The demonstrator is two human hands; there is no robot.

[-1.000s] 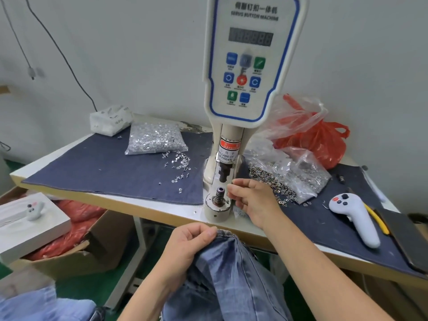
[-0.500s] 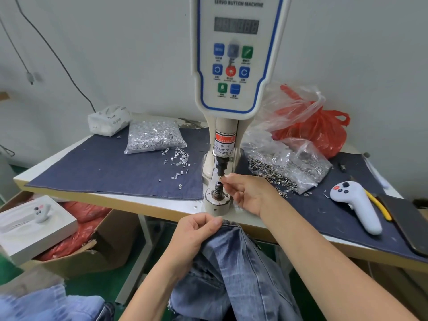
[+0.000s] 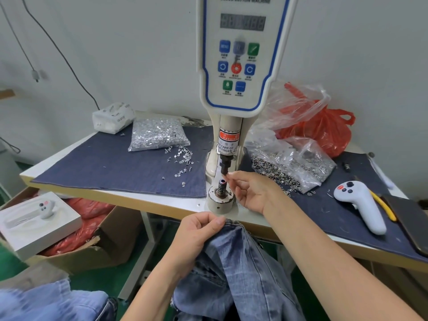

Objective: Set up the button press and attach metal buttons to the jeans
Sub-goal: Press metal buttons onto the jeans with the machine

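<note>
Head view showed the right hand (image 3: 251,193) had risen, pinching something tiny at the upper die (image 3: 224,166), loading the press, while the left hand (image 3: 196,232) gripped the jeans (image 3: 236,269).

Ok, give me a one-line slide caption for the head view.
Right hand pinches at the button press's upper die; left hand grips the jeans below the table edge.

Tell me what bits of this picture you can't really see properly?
- Head view: whatever the right hand pinches at the upper die is too small and covered by its fingertips.
- The display digits are blurred and unreadable.
- The button machine top is cut off by the upper edge.
- The jeans, gripped by the left hand, run off the bottom edge.
- The black flat thing is cut by the right edge.
</note>
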